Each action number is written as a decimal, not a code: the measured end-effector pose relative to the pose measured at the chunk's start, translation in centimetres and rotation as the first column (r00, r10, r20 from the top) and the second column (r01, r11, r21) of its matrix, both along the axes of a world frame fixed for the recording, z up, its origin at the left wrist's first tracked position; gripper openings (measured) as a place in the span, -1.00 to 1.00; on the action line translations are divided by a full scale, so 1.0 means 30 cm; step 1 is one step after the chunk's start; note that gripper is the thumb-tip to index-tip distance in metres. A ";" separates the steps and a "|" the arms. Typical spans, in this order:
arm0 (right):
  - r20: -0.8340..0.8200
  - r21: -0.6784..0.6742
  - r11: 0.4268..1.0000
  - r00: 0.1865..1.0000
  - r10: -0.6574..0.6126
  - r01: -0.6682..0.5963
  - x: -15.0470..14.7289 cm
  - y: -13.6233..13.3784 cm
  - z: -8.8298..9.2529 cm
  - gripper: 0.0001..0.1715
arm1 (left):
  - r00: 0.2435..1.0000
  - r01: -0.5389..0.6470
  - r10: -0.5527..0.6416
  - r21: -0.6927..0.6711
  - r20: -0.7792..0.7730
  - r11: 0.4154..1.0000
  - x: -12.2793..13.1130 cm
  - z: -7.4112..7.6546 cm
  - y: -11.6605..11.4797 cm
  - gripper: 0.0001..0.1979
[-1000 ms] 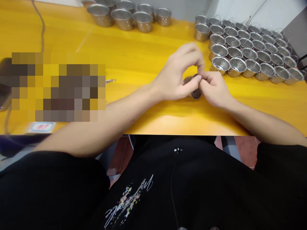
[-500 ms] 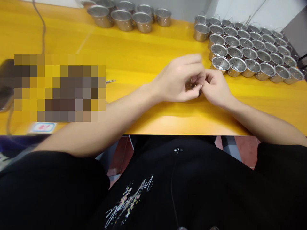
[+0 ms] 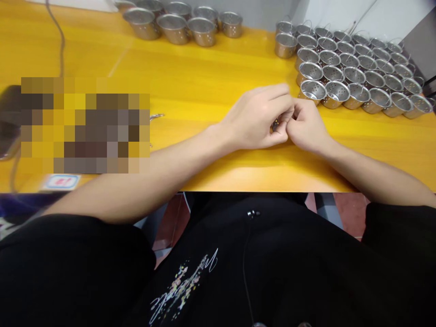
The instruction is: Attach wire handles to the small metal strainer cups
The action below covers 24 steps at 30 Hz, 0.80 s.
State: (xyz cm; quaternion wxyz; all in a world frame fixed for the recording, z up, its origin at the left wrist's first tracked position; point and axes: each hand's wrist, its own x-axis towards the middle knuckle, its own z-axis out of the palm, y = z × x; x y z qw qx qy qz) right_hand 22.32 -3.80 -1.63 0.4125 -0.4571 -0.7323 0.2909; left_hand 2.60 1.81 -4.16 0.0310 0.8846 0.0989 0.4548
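Note:
My left hand [image 3: 260, 116] and my right hand [image 3: 308, 123] meet above the yellow table, fingers curled inward and touching. Between them is a perforated metal basket [image 3: 275, 123], mostly hidden; only a dark patch dotted with holes shows through the gap in my left fingers. The left thumb and fingers curl round its near side, while the right fingers close in a pinch against it. Just beyond my right hand stand rows of similar steel baskets [image 3: 337, 93] with thin wire handles.
More perforated baskets [image 3: 173, 31] without visible handles stand along the back edge. At left lie a cable [image 3: 61, 41], a small label card [image 3: 61, 181] and a thin curved metal piece [image 3: 157, 116] beside a pixelated area. The yellow table's [image 3: 231, 175] front edge runs close to my body.
My left hand has rolled forward and shifted slightly right and down, so less of the basket shows. My right hand stays nearly in place.

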 end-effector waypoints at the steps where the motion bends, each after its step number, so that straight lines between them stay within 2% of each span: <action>1: -0.006 0.004 1.000 1.000 0.006 -0.006 0.001 0.002 -0.002 -0.66 | 1.000 -0.014 0.013 0.034 0.011 0.999 0.002 0.000 -0.004 -0.75; 6: -0.012 0.028 0.998 0.999 0.048 -0.048 0.003 0.008 -0.007 -0.70 | 0.997 -0.074 0.076 0.112 -0.016 0.991 0.012 -0.021 0.017 -0.75; 10: -0.008 0.015 0.999 1.000 0.029 -0.029 -0.001 0.003 -0.001 -0.66 | 0.997 -0.064 0.071 0.153 -0.036 0.986 0.016 -0.035 0.042 -0.74; 14: -0.008 0.002 1.000 1.000 0.013 -0.013 -0.007 -0.003 0.008 -0.59 | 0.994 -0.081 0.087 0.107 -0.060 0.991 0.009 -0.016 0.015 -0.75; 18: -0.004 -0.018 1.000 1.000 0.018 -0.018 -0.003 0.002 0.006 -0.59 | 0.999 -0.051 0.052 0.098 -0.005 0.994 -0.002 0.006 -0.008 -0.67; 24: -0.003 -0.049 0.998 1.000 0.030 -0.030 0.012 0.015 -0.012 -0.57 | 1.000 0.016 -0.016 0.055 0.001 0.998 -0.017 0.010 0.024 -0.64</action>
